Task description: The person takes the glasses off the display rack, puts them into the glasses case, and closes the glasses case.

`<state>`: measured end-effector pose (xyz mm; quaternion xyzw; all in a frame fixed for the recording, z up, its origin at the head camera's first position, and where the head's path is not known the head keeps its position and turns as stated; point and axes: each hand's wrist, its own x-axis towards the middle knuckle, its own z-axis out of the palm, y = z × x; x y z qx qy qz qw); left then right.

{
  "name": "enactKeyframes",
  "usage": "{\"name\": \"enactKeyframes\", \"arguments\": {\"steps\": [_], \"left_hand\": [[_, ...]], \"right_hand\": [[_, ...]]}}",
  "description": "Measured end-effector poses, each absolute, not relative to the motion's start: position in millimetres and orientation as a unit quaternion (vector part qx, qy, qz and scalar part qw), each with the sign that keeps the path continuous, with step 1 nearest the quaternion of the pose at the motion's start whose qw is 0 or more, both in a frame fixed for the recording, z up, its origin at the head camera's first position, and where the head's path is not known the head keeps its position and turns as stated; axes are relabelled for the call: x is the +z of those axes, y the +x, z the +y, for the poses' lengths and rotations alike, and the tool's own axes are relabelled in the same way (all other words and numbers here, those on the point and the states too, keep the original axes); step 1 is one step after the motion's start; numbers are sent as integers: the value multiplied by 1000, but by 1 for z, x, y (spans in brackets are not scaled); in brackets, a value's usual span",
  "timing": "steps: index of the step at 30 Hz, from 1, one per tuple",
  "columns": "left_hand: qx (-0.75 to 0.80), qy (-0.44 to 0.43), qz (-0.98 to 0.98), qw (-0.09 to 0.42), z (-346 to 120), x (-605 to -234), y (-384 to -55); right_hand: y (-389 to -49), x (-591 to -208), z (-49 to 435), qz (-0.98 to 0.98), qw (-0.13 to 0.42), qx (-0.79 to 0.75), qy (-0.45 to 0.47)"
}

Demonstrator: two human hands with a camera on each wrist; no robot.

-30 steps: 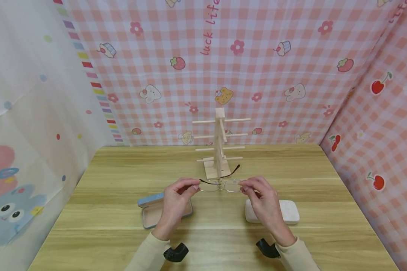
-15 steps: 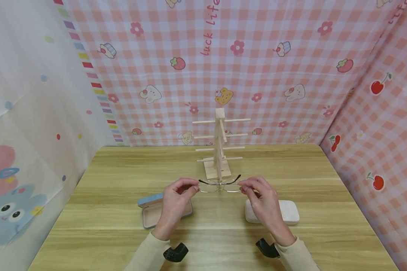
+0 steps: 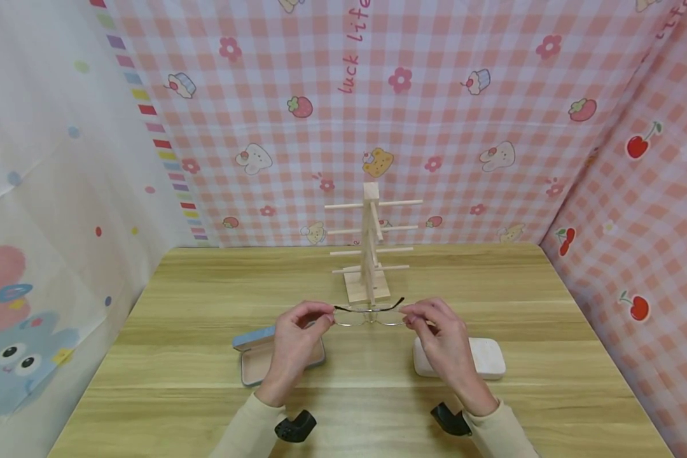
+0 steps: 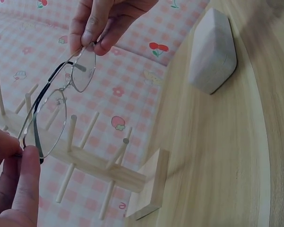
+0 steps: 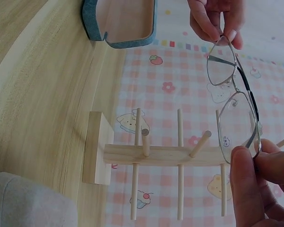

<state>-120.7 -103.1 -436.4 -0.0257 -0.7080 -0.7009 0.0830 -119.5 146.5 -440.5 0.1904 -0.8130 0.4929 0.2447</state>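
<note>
A pair of eyeglasses (image 3: 352,322) with thin metal rims and dark temple tips is held up between both hands. My left hand (image 3: 299,343) pinches one end of the frame between thumb and fingers, and my right hand (image 3: 443,340) pinches the other end. Both lenses face me in the head view, with the dark temples folded across behind them. In the left wrist view the eyeglasses (image 4: 65,87) run slantwise between the two hands. From the right wrist, the clear lens (image 5: 236,127) nearest my right thumb shows its nose pad.
A wooden peg rack (image 3: 369,242) stands right behind the eyeglasses, its pegs bare. An open blue glasses case (image 3: 254,366) lies partly behind my left hand. A closed white glasses case (image 3: 488,358) sits beside my right wrist. Patterned cloth (image 3: 343,127) hangs behind the wooden table (image 3: 206,280).
One temple, spread out toward the rack a second ago, has swung inward and now lies closer behind the lenses. Both hands keep almost the same place and grip.
</note>
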Motion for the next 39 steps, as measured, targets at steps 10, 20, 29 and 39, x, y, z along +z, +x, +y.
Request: {"name": "enactKeyframes", "arguments": {"steps": [10, 20, 29, 39], "left_hand": [[-691, -19, -719, 76, -104, -409, -107], [-679, -88, -725, 74, -124, -433, -118], [-660, -111, -741, 58, -137, -435, -113], [-651, -92, -747, 97, -152, -442, -108]], "right_hand": [[-106, -413, 134, -800, 197, 541, 167], [-119, -439, 142, -775, 130, 600, 147], [-117, -434, 136, -763, 86, 625, 142], [-109, -413, 118, -755, 29, 643, 124]]}}
